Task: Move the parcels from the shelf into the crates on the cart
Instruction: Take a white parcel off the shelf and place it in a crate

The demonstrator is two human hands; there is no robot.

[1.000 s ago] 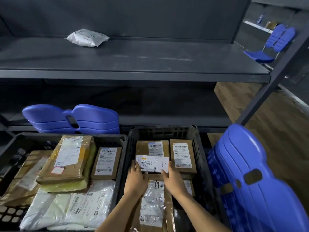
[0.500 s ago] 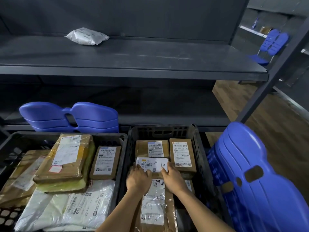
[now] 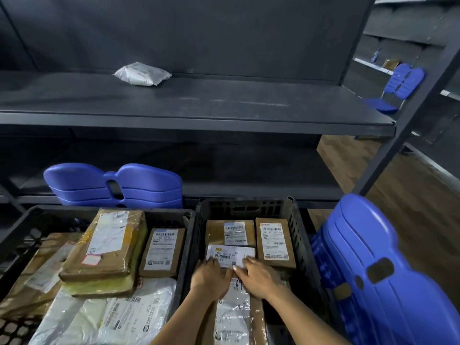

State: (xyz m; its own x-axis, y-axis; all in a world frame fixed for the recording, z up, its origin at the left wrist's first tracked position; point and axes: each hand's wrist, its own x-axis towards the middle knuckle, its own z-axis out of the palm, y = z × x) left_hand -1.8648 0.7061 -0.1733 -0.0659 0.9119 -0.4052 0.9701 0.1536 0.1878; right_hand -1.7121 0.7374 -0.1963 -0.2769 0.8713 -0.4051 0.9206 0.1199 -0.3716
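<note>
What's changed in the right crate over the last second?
The left hand slid right toward the right hand, so the two now nearly meet at the near edge of the white-label parcel, which has barely shifted in the right crate. Whether either keeps a grip is unclear. The other parcels and the white bag on the shelf stayed put.

White parcel (image 3: 143,73) (greyish, perhaps), blue chairs (image 3: 368,257)

One parcel (image 3: 143,74) on shelf (image 3: 199,105), two crates (image 3: 301,235) side by side below, parcels inside
</note>
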